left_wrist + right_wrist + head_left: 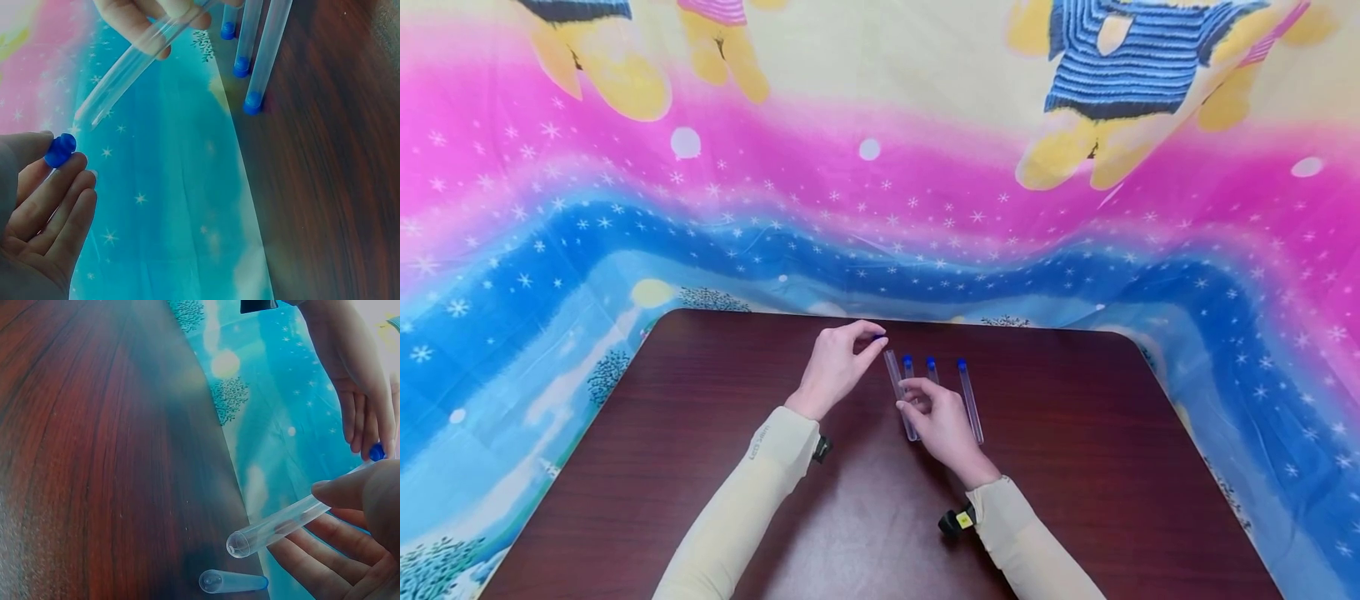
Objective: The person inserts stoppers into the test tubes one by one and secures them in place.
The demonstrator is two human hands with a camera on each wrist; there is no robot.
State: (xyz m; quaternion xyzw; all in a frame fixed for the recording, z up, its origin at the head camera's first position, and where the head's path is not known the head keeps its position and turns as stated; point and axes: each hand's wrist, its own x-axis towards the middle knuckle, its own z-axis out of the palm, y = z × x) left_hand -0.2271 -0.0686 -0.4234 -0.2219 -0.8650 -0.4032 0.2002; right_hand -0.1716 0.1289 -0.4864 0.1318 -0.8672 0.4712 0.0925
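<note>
Between thumb and fingers my left hand (838, 362) pinches a small blue cap (60, 150). My right hand (942, 417) holds a clear test tube (281, 526) between thumb and fingers, its rounded bottom pointing back toward me. The tube's uncapped mouth faces the cap, and a gap shows between them in the left wrist view. Beyond the right hand lie three more test tubes with blue caps; the rightmost capped tube (970, 402) is in plain sight, while the right hand partly hides the other two in the head view.
The dark wood table (1075, 467) has rounded far corners. Right behind its far edge hangs a printed cloth (880, 208) in pink, blue and cream. Black bands with small devices (957, 522) sit at both wrists, by the pale sleeves (737, 508).
</note>
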